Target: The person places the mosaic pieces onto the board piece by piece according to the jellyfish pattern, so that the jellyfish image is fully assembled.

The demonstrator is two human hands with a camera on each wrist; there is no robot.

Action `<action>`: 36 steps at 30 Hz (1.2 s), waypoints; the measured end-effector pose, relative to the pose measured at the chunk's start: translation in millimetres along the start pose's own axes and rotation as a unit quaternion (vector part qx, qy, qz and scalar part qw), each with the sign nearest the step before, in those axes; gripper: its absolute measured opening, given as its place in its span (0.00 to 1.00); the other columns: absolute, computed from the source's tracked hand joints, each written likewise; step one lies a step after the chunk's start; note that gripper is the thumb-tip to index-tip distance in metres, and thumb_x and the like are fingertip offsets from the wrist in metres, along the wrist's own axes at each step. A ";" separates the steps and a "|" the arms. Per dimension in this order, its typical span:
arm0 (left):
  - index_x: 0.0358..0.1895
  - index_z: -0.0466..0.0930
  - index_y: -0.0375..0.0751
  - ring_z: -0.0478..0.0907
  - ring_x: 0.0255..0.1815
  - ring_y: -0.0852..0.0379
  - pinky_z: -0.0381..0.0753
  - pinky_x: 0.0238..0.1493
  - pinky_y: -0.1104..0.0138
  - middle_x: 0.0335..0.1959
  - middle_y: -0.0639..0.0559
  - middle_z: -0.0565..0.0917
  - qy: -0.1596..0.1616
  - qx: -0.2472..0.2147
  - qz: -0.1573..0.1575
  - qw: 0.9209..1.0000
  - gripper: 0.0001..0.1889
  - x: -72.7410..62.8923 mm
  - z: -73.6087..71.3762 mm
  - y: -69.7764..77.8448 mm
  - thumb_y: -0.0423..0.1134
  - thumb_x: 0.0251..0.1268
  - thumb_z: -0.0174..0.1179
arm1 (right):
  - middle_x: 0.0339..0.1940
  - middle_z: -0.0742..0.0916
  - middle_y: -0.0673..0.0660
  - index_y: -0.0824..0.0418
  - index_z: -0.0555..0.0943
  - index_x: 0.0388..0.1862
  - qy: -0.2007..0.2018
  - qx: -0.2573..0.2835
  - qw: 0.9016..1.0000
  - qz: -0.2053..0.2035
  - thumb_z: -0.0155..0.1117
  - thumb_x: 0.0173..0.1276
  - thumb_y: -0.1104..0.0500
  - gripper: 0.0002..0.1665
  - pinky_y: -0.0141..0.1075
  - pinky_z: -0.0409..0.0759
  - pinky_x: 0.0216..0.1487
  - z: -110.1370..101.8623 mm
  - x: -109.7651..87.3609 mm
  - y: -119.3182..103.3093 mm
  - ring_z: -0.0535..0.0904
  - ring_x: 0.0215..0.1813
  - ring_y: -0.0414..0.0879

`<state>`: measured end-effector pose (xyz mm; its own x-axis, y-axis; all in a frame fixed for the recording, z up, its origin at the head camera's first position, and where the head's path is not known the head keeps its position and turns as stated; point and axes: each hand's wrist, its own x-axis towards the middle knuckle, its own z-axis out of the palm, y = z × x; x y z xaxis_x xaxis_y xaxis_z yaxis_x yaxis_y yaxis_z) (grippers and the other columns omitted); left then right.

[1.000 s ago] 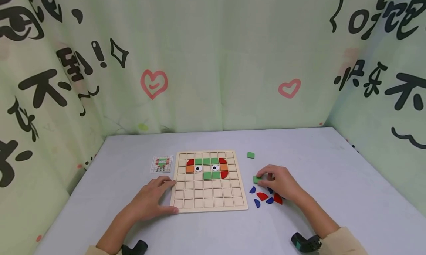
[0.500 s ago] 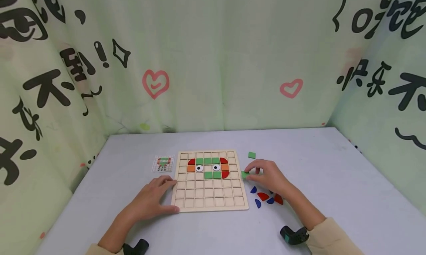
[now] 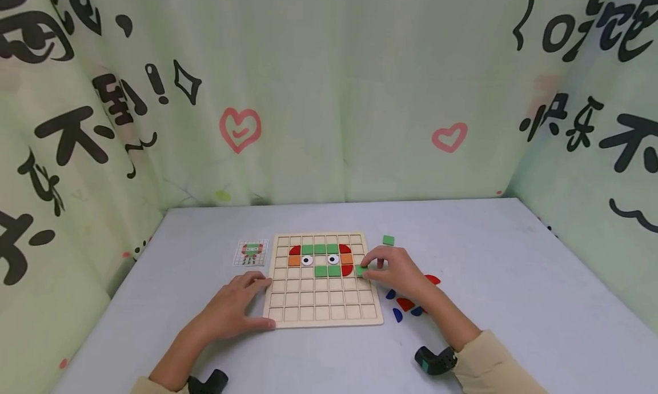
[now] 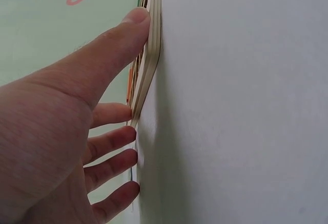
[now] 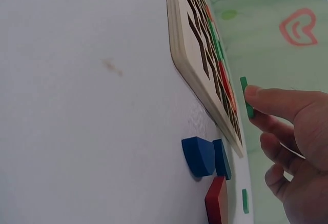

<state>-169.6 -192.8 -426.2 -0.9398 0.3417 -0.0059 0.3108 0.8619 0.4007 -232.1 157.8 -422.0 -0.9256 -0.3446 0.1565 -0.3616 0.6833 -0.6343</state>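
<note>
A light wooden grid board [image 3: 321, 313] lies on the table, with green, red and orange pieces and two eye tiles set in its upper rows. My right hand [image 3: 393, 271] pinches a green square tile [image 5: 247, 98] between thumb and fingertips, over the board's right side. In the right wrist view the tile stands tilted on edge, apart from the board. My left hand [image 3: 237, 305] rests at the board's left edge, thumb at the near corner and fingers extended along the side. In the left wrist view the thumb [image 4: 115, 42] touches the board's rim.
A small pattern card [image 3: 251, 253] showing a robot-like figure lies left of the board. Another green tile [image 3: 388, 240] lies beyond its right side. Red pieces [image 3: 405, 304] and blue pieces [image 3: 397, 315] lie to the right, some under my right forearm. A patterned curtain [image 3: 339, 97] surrounds the table.
My right hand has carried the green tile leftward, from the loose pieces to over the board's right columns. A red piece at the right has come into fuller view. My left hand stays put.
</note>
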 end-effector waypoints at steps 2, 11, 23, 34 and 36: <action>0.66 0.72 0.48 0.67 0.65 0.50 0.69 0.63 0.48 0.64 0.52 0.71 -0.001 -0.002 0.000 1.000 0.44 0.4 0.0 -0.2 0.63 0.44 0.72 | 0.41 0.86 0.48 0.52 0.86 0.38 -0.002 0.003 1.000 0.000 0.73 0.58 0.59 0.09 0.29 0.71 0.30 2.2 2.2 -0.7 0.72 0.38 0.43; 0.66 0.72 0.48 0.67 0.65 0.51 0.69 0.63 0.49 0.63 0.53 0.71 0.002 0.003 0.008 1.000 0.43 0.5 -0.6 -1.1 0.63 0.44 0.71 | 0.39 0.86 0.50 0.55 0.86 0.38 -0.006 0.016 1.000 -0.003 0.74 0.57 0.59 0.09 0.29 0.71 0.31 10.5 12.3 -12.8 0.73 0.36 0.43; 0.65 0.73 0.47 0.68 0.65 0.51 0.69 0.63 0.49 0.63 0.53 0.72 0.007 0.001 0.015 1.000 0.42 -0.2 -0.2 -1.8 0.62 0.44 0.72 | 0.36 0.85 0.49 0.55 0.86 0.35 -0.005 0.011 1.000 0.001 0.75 0.56 0.60 0.08 0.29 0.70 0.29 22.6 19.7 -15.2 0.71 0.31 0.41; 0.66 0.72 0.48 0.68 0.65 0.51 0.69 0.63 0.49 0.63 0.53 0.71 0.007 0.003 0.010 1.000 0.43 -0.4 -0.5 -1.4 0.62 0.44 0.72 | 0.48 0.86 0.53 0.54 0.87 0.37 -0.019 -0.002 1.000 -0.025 0.72 0.58 0.63 0.08 0.28 0.74 0.32 18.6 18.5 -14.3 0.74 0.34 0.40; 0.66 0.72 0.47 0.68 0.65 0.51 0.69 0.63 0.49 0.63 0.52 0.72 0.007 0.003 0.011 1.000 0.43 -0.6 -0.6 -1.1 0.61 0.44 0.72 | 0.46 0.86 0.52 0.54 0.87 0.37 -0.019 0.001 0.999 -0.026 0.72 0.58 0.63 0.08 0.28 0.74 0.32 19.0 18.0 -13.9 0.73 0.33 0.40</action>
<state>-169.5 -194.2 -426.1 -0.9345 0.3555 0.0155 0.3322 0.8562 0.3957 -241.5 129.9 -424.7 -0.9009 -0.4036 0.1599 -0.4084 0.6630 -0.6274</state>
